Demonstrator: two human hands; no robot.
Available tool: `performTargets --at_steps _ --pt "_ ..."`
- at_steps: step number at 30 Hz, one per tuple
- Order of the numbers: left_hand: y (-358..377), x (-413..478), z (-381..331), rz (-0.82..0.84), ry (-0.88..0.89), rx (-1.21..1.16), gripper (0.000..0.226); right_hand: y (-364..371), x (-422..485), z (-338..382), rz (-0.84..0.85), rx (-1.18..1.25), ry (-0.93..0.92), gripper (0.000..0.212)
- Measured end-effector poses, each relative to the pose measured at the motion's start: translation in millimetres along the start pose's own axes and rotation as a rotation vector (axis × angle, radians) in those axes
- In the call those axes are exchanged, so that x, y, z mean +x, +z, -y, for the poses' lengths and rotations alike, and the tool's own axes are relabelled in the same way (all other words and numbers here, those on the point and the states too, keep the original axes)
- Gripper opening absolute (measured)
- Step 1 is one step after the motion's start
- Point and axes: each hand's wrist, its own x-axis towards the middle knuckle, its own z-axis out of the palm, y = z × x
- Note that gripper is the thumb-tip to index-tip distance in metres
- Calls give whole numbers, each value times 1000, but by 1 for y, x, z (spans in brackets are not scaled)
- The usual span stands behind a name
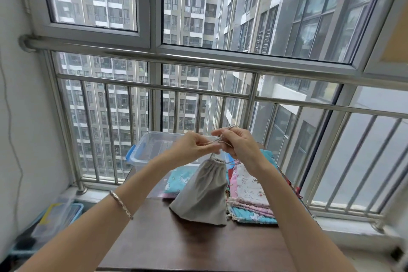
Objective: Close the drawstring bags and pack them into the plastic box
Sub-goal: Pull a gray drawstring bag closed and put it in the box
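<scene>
A grey drawstring bag (204, 192) hangs above the dark wooden table (187, 245), its mouth gathered tight at the top. My left hand (194, 147) pinches the grey cord on one side. My right hand (237, 142) pinches the cord on the other side, with loops sticking up above its fingers. Both hands are raised just over the bag's mouth. Behind them stands the clear plastic box (152, 148) with blue latches, its inside partly hidden by my hands.
A stack of patterned drawstring bags (249, 194) in pink, white and blue lies right of the grey bag; a blue patterned one (178, 180) lies to its left. A steel railing (198, 93) and window stand behind the table. A blue bin (55, 214) sits on the floor at left.
</scene>
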Motion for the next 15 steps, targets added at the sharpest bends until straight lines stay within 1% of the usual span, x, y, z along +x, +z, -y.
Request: performTargets --at_steps 3,5,7,8,10,12,14,15 --pt "5 -3 -5 45 -86 -192 33 -1 3 -1 13 -51 12 29" --pt "5 -2 -4 69 -113 -334 31 -4 5 -2 -40 -71 52 27" --pt "5 -2 -1 82 -114 -400 35 -9 5 -3 -80 -95 122 28" --pt "4 -3 -1 82 -117 -425 38 -11 4 -4 -67 -119 163 29" --pt "3 -4 0 70 -122 -477 41 -15 4 -4 14 -139 241 32" --pt "1 -5 0 38 -144 -522 42 -18 4 -4 87 -117 279 31" --pt "0 -4 1 10 -188 -575 40 -19 4 -4 126 -154 248 31" --pt "0 -4 1 3 -208 -584 39 -19 3 -4 140 -231 207 40"
